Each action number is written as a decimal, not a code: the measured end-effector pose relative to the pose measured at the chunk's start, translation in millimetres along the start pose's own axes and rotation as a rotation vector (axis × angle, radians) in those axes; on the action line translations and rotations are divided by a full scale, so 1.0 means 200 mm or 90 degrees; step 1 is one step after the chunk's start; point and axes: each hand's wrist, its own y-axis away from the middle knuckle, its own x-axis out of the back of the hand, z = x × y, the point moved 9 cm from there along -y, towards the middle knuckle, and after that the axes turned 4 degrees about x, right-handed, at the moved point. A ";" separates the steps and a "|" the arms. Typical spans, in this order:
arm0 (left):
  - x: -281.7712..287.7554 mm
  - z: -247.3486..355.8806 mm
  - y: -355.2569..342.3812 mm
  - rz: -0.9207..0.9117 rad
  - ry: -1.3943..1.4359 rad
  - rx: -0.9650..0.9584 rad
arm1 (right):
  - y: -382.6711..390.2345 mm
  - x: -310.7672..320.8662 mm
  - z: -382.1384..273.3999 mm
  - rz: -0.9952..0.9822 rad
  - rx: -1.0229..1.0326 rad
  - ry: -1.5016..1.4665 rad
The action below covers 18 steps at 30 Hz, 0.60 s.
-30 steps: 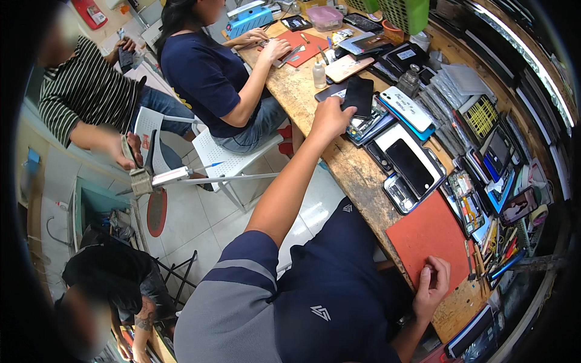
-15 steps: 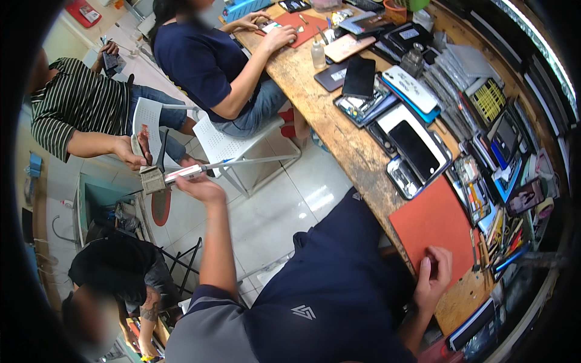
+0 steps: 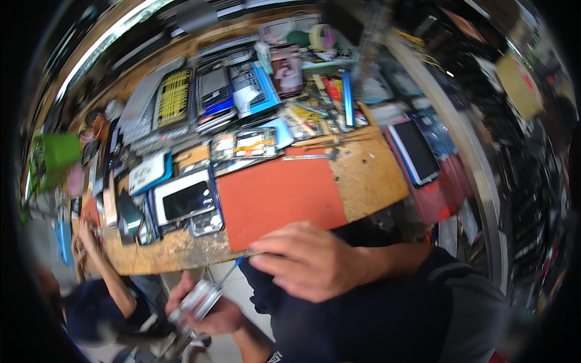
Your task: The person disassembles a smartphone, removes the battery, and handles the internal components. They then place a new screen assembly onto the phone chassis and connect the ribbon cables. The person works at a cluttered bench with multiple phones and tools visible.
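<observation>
In my left hand [image 3: 221, 317], low in the view, is a small flat white-and-silver piece [image 3: 203, 298], blurred, with fingers and thumb around it. A thin grey-and-blue stick-like tool [image 3: 231, 269] slants up from that piece toward my right hand [image 3: 315, 260]. My right fingers are curled together at the tool's upper end; motion smears them, so the exact grip is unclear. They are over the near edge of an orange-red mat [image 3: 281, 193] on the wooden workbench [image 3: 378, 175].
Left of the mat lie a white phone with a black screen [image 3: 187, 201] and opened phones. Behind are stacked phone parts [image 3: 215, 94] and hand tools [image 3: 321, 112]. A dark-screened phone [image 3: 414, 151] rests off the bench's right end. A co-worker's arm [image 3: 109, 266] is at far left.
My view has swung from the room at left to the bench. My left hand has come away from a co-worker's hand with the white piece. My right hand has moved to the thin tool.
</observation>
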 end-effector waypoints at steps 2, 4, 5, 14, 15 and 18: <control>-0.33 -0.24 0.08 -0.002 -0.081 0.141 | -0.06 0.00 -0.09 0.019 0.037 0.124; -0.71 -0.34 0.19 -0.193 -0.041 0.241 | -0.06 0.02 -0.04 0.026 -0.061 0.164; -0.88 -0.35 0.27 -0.289 0.022 0.287 | -0.02 0.07 0.03 0.070 -0.132 0.142; -1.16 -0.42 0.46 -0.814 -0.250 0.090 | 1.10 0.88 0.09 0.154 -0.579 0.727; -1.14 -0.47 0.42 -0.754 -0.269 0.066 | 1.22 0.99 0.03 0.219 -0.597 0.829; -1.08 -0.53 0.38 -0.692 -0.275 -0.070 | 1.75 1.15 -0.08 0.232 -0.879 0.936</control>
